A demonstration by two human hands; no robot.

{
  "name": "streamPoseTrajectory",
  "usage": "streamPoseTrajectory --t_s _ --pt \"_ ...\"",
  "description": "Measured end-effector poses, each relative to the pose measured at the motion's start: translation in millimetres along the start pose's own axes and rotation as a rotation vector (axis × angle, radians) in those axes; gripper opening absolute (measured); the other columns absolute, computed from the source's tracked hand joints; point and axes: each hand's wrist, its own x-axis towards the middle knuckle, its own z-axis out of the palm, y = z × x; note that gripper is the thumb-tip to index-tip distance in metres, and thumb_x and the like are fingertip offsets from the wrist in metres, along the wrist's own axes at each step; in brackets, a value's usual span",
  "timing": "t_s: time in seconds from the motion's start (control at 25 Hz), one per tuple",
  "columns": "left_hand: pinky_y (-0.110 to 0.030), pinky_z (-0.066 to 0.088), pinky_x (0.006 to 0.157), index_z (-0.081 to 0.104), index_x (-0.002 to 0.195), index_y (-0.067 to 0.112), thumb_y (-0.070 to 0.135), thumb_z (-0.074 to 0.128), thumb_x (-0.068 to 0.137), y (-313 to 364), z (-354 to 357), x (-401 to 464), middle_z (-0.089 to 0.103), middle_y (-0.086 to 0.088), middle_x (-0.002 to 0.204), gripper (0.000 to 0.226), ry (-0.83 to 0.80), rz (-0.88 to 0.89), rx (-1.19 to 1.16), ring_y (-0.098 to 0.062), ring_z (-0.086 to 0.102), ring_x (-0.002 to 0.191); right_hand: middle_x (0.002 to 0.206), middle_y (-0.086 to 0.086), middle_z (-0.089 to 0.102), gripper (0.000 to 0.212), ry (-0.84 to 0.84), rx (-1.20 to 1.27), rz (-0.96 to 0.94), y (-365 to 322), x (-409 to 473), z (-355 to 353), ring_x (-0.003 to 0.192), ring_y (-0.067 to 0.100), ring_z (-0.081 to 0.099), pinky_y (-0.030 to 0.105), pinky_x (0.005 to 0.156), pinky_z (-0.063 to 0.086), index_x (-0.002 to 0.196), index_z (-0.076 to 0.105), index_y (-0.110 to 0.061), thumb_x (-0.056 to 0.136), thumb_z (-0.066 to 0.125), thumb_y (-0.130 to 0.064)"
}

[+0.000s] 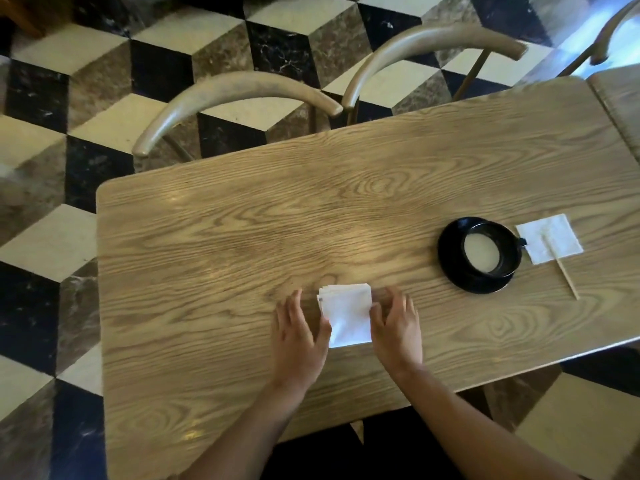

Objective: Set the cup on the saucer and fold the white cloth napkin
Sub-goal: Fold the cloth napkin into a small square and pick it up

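Observation:
A white cloth napkin (346, 315) lies folded into a small square on the wooden table (242, 237), near its front edge. My left hand (299, 336) rests flat beside the napkin's left edge, fingers spread, thumb touching the cloth. My right hand (396, 327) sits at the napkin's right edge, fingers apart, thumb against the fold. A black cup (490, 249) with a pale drink stands on a black saucer (450, 268) to the right.
A white paper napkin (550, 242) with a thin wooden stirrer (566, 278) on it lies right of the saucer. Two curved chair backs (239, 95) stand along the table's far edge. A second table (620, 98) adjoins at the far right. The floor is checkered.

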Motion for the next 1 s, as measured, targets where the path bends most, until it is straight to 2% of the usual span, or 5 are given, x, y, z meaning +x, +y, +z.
streamPoseTrajectory --t_s 0.2,0.36,0.64,0.84,1.0 --pt "-0.044 0.059 0.087 0.063 0.108 0.023 0.049 0.065 0.077 16 0 2 0.075 0.002 0.098 0.040 -0.174 -0.606 -0.345 -0.021 0.073 0.087 0.100 -0.001 0.069 0.021 -0.111 0.045 0.284 -15 -11 1 0.097 0.023 0.062 0.032 0.076 0.039 0.110 0.062 -0.019 0.094 0.054 -0.029" --pt "-0.045 0.064 0.070 0.062 0.094 0.019 0.039 0.064 0.083 32 -3 8 0.074 -0.003 0.077 0.023 -0.185 -0.763 -0.511 -0.018 0.067 0.050 0.089 -0.007 0.067 0.015 -0.187 0.079 0.420 -24 1 -5 0.090 0.018 0.060 0.032 0.077 0.043 0.099 0.065 -0.021 0.094 0.058 -0.033" --pt "-0.028 0.038 0.047 0.063 0.102 -0.003 0.021 0.071 0.090 23 -15 19 0.049 -0.004 0.049 0.028 -0.350 -0.883 -0.765 -0.018 0.043 0.040 0.094 0.013 0.070 0.018 -0.448 0.539 0.716 -31 14 -13 0.080 0.028 0.066 0.031 0.053 0.050 0.097 0.070 -0.007 0.088 0.066 -0.023" --pt "-0.036 0.053 0.055 0.062 0.118 0.009 0.019 0.067 0.093 25 -32 16 0.073 -0.015 0.096 0.027 -0.509 -0.944 -1.175 -0.028 0.070 0.071 0.097 0.016 0.067 0.028 -0.549 0.634 0.691 -35 8 -18 0.083 0.029 0.064 0.031 0.052 0.050 0.112 0.064 -0.003 0.092 0.056 -0.021" --pt "-0.044 0.060 0.066 0.065 0.119 0.013 0.005 0.068 0.091 25 -41 12 0.072 -0.019 0.118 0.029 -0.398 -0.835 -1.205 -0.032 0.071 0.090 0.084 0.015 0.063 0.031 -0.596 0.578 0.588 -44 0 -24 0.067 0.028 0.061 0.029 0.042 0.042 0.109 0.065 0.002 0.090 0.056 -0.020"
